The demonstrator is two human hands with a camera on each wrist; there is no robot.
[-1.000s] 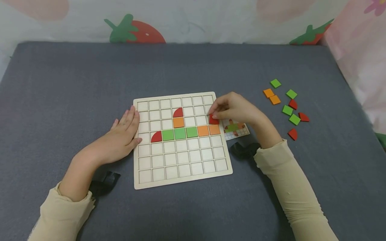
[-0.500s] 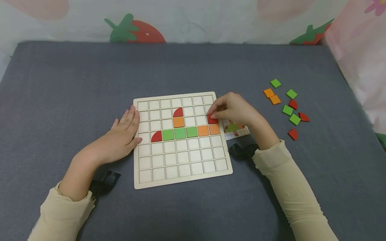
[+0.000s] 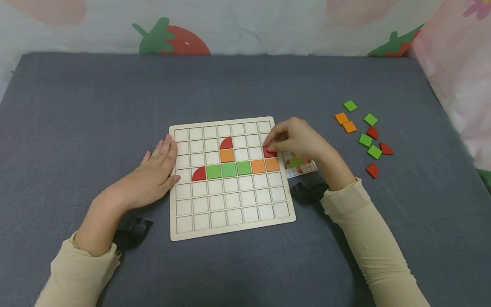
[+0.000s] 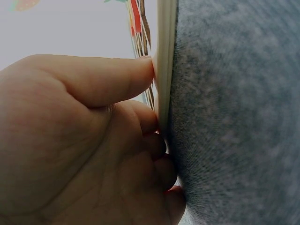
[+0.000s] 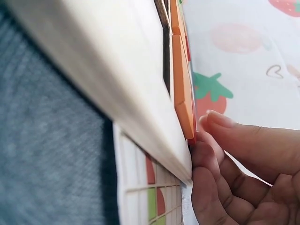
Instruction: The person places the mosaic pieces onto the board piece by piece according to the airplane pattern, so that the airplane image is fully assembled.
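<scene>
A pale wooden grid board (image 3: 230, 230) lies on the grey cloth. My left hand (image 3: 147, 177) rests along the board's left edge with fingers extended; in the left wrist view the thumb (image 4: 126, 79) touches the board's side. At the right edge, my right hand (image 3: 297, 138) has its fingertips on a red tile (image 3: 270, 152), partly hidden, in the last column just above an orange tile (image 3: 272, 165). A row of green tiles (image 3: 229, 170) runs across the middle, with a red quarter-circle tile (image 3: 199, 174) at its left end. Another red quarter-circle (image 3: 226, 143) tops an orange tile (image 3: 227, 155).
A pattern card (image 3: 301, 164) lies partly under the board's right edge. Further right, loose green (image 3: 370, 119), orange (image 3: 349, 126) and red (image 3: 372, 170) tiles are scattered on the cloth. A strawberry-print curtain (image 3: 245, 27) hangs behind the table.
My right hand has shifted slightly left with the red tile, which now sits more squarely over its cell. The left hand and the other tiles have stayed put.
</scene>
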